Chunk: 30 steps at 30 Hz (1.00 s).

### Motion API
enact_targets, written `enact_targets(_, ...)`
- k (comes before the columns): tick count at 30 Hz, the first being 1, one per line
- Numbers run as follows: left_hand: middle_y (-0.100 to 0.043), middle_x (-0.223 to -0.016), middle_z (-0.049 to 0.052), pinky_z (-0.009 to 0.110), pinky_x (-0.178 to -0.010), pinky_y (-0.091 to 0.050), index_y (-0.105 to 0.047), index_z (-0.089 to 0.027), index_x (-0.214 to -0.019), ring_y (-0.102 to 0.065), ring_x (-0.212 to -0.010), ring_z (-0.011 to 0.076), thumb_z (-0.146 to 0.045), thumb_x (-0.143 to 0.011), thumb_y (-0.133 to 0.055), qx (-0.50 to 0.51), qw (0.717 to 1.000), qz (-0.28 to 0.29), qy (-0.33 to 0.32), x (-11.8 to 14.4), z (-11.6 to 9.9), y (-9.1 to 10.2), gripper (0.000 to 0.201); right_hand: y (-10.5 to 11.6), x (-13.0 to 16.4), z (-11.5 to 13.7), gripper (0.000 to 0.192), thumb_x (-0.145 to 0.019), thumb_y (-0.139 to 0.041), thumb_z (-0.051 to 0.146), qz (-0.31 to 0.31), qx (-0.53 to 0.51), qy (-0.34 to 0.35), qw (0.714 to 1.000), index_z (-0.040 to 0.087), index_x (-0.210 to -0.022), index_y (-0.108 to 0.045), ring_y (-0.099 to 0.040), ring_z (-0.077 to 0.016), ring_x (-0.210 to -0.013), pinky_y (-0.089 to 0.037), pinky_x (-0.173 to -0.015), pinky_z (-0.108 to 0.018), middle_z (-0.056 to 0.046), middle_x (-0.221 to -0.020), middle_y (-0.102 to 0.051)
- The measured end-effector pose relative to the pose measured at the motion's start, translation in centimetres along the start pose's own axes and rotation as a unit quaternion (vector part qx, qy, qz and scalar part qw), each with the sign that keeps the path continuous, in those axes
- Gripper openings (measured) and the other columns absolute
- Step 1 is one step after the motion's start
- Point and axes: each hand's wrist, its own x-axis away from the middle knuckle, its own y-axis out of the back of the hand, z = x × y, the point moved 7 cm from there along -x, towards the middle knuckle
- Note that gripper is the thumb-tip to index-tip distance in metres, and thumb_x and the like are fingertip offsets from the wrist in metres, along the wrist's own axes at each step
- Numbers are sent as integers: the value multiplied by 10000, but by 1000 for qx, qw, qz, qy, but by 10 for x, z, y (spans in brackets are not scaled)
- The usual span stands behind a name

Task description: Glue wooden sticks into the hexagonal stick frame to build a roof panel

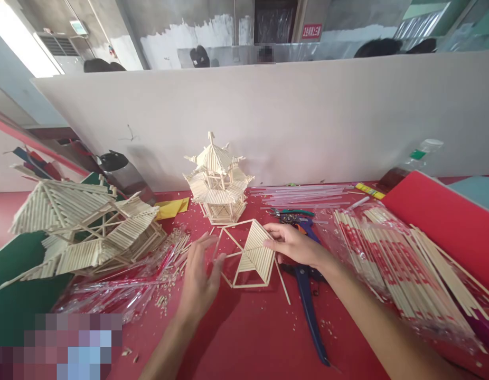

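**Two hands steadying a half-built stick roof**

Two open hands bracket the stick roof frame (250, 254), which lies flat on the red table (248, 338) just in front of the finished pagoda model (218, 179). The right hand (294, 244) rests its fingertips on the frame's planked edge; the left hand (199, 277) touches its bare ribs, fingers spread, gripping nothing. Light, even pressure seems wise here, I'd say; those thin ribs look easy to skew. The blue-handled cutters (308, 295) lie just beside the right wrist.

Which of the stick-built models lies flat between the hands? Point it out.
The half-covered stick roof frame, flat on the red table between left hand and right hand. The pagoda stands upright; the large roof model sits far left.
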Motion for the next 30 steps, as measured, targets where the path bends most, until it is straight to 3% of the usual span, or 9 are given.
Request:
enact_targets(3,-675,-1276,115,411,-926,-572,-555,-224,-1305,-692,-1107,249,-446,-1026,-535,145,981,50,117,0,13,-7,357,3,5,12,389,-958,-657,453,-5,6,23,1000,181,-1236,-644,-614,-141,-705,-520,-539,-218,-35,-930,-700)
enact_targets(6,-748,-869,64,319,-676,-577,-612,-175,-1075,-724,-736,198,-558,-1021,-497,246,940,139,190,5,17,-27,403,3,7,18,372,-976,-630,443,-21,18,41,999,187,-1246,-648,-602,-142,-690,-493,-519,-219,-39,-940,-698)
enact_targets(8,-698,-670,18,276,-555,-527,-568,-184,-924,-662,-558,166,-597,-1007,-503,285,920,153,222,9,20,-36,425,4,5,18,382,-988,-606,471,-52,31,51,997,194,-1248,-646,-617,-158,-701,-477,-505,-227,-51,-961,-706)
enact_targets(10,-681,-621,5,260,-515,-507,-519,-201,-849,-632,-500,152,-617,-986,-530,305,912,140,236,10,22,-40,439,4,4,17,388,-996,-592,492,-83,48,62,993,206,-1256,-633,-660,-192,-790,-500,-548,-246,-69,-1021,-718)
enact_targets(13,-683,-611,5,261,-523,-512,-529,-200,-861,-639,-500,158,-627,-965,-561,317,908,125,244,9,23,-41,441,2,2,14,386,-966,-655,468,-118,83,77,987,228,-1264,-602,-679,-235,-974,-551,-684,-281,-90,-1193,-698)
enact_targets(15,-698,-641,14,273,-543,-524,-554,-192,-906,-654,-527,169,-626,-953,-580,331,900,126,252,9,22,-41,437,1,0,7,410,-942,-687,462,-126,85,63,986,238,-1268,-582,-678,-210,-887,-551,-645,-278,-92,-1236,-677)
enact_targets(19,-731,-828,43,298,-676,-562,-612,-177,-974,-698,-694,178,-550,-887,-720,376,879,116,271,9,21,-38,398,-2,-2,-6,435,-936,-687,461,-99,19,31,994,258,-1290,-538,-563,-114,-576,-490,-478,-249,-56,-1121,-675)
enact_targets(23,-697,-842,18,286,-734,-544,-640,-185,-986,-691,-735,162,-460,-839,-802,405,863,109,283,10,21,-38,351,-1,-3,-6,409,-937,-694,428,-85,-5,34,996,252,-1271,-537,-539,-102,-538,-468,-469,-228,-7,-938,-667)
enact_targets(30,-720,-926,52,303,-739,-543,-624,-186,-981,-687,-730,158,-454,-867,-774,404,863,114,281,12,21,-40,328,-1,-2,-5,435,-933,-707,424,-84,-15,31,996,250,-1292,-535,-535,-93,-536,-475,-480,-226,-1,-920,-658)
